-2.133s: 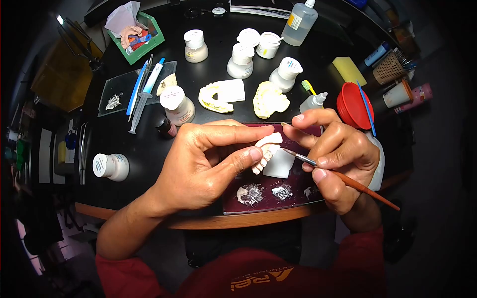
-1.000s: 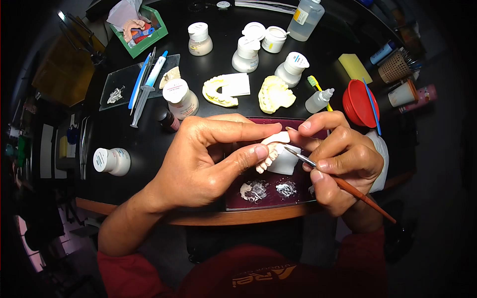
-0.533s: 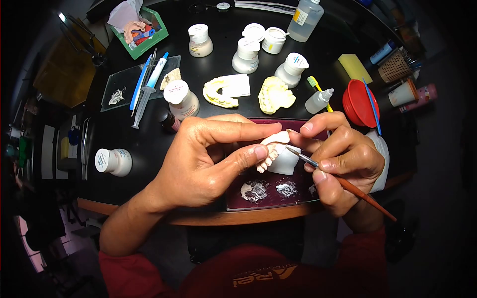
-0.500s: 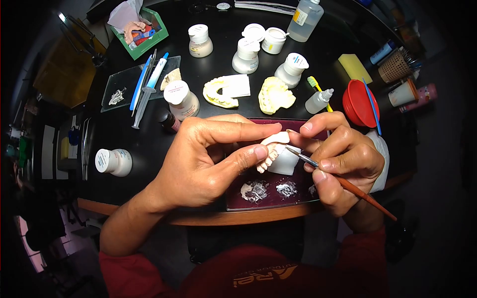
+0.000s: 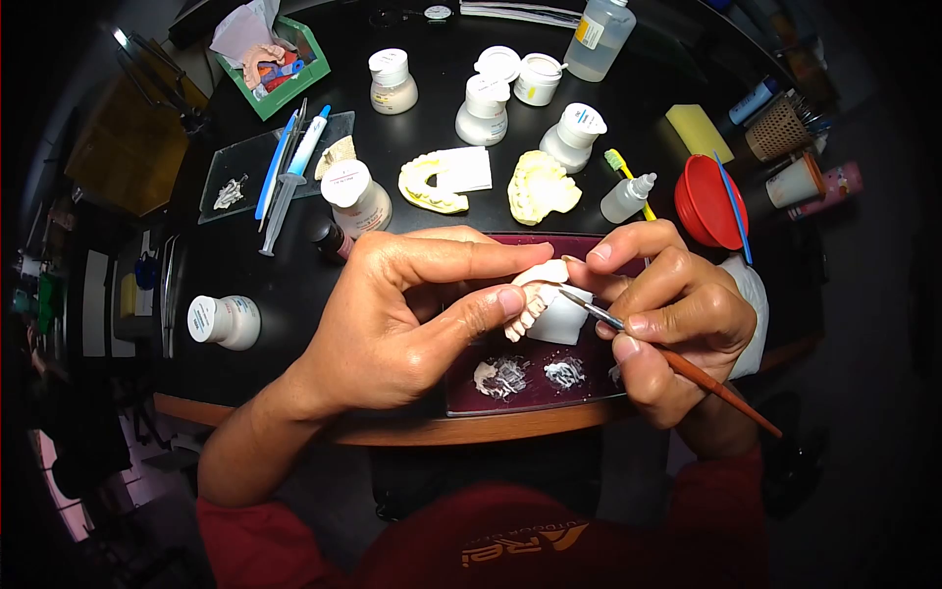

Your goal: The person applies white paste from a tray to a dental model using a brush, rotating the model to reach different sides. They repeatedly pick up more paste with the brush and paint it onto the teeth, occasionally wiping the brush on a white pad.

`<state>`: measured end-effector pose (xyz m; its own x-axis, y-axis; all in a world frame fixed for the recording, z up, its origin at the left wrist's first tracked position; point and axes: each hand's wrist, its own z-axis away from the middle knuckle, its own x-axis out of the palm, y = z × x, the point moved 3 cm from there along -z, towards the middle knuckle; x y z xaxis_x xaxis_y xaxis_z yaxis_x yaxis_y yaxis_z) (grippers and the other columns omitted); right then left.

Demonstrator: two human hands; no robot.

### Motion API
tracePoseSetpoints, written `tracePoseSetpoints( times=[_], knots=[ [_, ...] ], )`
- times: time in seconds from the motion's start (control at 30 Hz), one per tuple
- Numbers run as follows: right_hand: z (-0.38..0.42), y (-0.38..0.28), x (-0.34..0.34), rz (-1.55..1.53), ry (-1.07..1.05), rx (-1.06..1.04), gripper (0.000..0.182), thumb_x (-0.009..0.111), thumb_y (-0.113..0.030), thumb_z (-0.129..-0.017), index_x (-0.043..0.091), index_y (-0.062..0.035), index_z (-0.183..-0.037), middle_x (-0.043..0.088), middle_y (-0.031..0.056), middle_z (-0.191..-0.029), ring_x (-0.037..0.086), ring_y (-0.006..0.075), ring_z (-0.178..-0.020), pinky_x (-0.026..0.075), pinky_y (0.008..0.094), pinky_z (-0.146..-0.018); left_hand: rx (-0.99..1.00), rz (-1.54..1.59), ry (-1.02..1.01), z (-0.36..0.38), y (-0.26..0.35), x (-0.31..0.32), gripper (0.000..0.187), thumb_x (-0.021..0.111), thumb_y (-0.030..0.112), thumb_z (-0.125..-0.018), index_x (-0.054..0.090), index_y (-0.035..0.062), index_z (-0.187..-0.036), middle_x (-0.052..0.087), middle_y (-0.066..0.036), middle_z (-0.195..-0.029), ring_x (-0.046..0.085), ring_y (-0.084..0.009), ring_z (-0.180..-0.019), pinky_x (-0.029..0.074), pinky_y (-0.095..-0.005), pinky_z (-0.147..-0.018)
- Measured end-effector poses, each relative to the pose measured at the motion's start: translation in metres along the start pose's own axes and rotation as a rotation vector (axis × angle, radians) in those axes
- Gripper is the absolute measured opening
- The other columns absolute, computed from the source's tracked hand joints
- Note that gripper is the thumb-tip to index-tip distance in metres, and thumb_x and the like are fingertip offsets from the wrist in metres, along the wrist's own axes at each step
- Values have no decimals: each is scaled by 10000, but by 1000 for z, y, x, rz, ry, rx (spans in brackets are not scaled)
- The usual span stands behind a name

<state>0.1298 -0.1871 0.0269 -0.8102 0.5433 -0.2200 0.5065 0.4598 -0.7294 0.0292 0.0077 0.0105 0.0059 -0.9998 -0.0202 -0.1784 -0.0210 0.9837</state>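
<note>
My left hand (image 5: 412, 314) pinches a pale dental model (image 5: 533, 302) with a row of teeth between thumb and fingers. In my right hand (image 5: 677, 314) is a thin brush (image 5: 706, 381) with a reddish-brown handle, its dark tip at the model's right side. Fingertips of my right hand are close to the model's upper edge; whether they touch it I cannot tell. Below the model lies a dark red tray (image 5: 530, 402) bearing white smeared heaps (image 5: 564, 373). Behind the model a white piece (image 5: 561, 322) is partly hidden.
Yellowish dental casts (image 5: 542, 188) and several lidded jars (image 5: 355, 196) stand behind my hands. A red bowl (image 5: 706, 204), yellow sponge (image 5: 695, 133) and dropper bottle (image 5: 626, 199) are at the right. A glass plate (image 5: 221, 172) with tools and a green bin (image 5: 312, 74) lie left.
The view has shifted very slightly. The brush tip sits a little further left against the model; both hands keep their hold.
</note>
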Motion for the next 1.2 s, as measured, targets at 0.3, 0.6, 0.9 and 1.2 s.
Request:
tracePoseSetpoints(
  times=[0.3, 0.6, 0.9, 1.2],
  knots=[
    [1, 1, -1, -16, -20, -19, 271, 539, 119, -767, 588, -25, -991, 597, 136, -863, 555, 310, -1125, 576, 505, -1008, 9, -7, 7, 0, 2, 0, 282, 683, 9, -930, 711, -46, -1205, 735, -151, -1035, 680, -159, -971, 525, -287, -872],
    [0, -1, 0, -12, -8, 7, 253, 545, 118, -784, 574, -32, -984, 597, 132, -861, 558, 302, -1116, 583, 502, -997, 70, -21, 18, -1, 0, 1, 260, 679, -1, -934, 719, -40, -1187, 734, -129, -977, 678, -119, -893, 537, -240, -783],
    [0, 0, 0, -8, -12, -5, 245, 548, 113, -800, 579, -35, -993, 600, 131, -865, 559, 302, -1112, 589, 497, -986, 75, -40, 10, -1, 1, 0, 264, 682, 1, -931, 719, -38, -1189, 735, -131, -977, 677, -122, -880, 535, -241, -771],
    [0, 1, 1, -23, -8, -34, 256, 542, 121, -798, 584, -26, -1003, 598, 136, -863, 558, 309, -1113, 588, 507, -986, 83, -41, 12, -1, 3, 1, 264, 685, 3, -930, 720, -38, -1188, 734, -137, -975, 679, -127, -880, 536, -246, -770]
  ],
)
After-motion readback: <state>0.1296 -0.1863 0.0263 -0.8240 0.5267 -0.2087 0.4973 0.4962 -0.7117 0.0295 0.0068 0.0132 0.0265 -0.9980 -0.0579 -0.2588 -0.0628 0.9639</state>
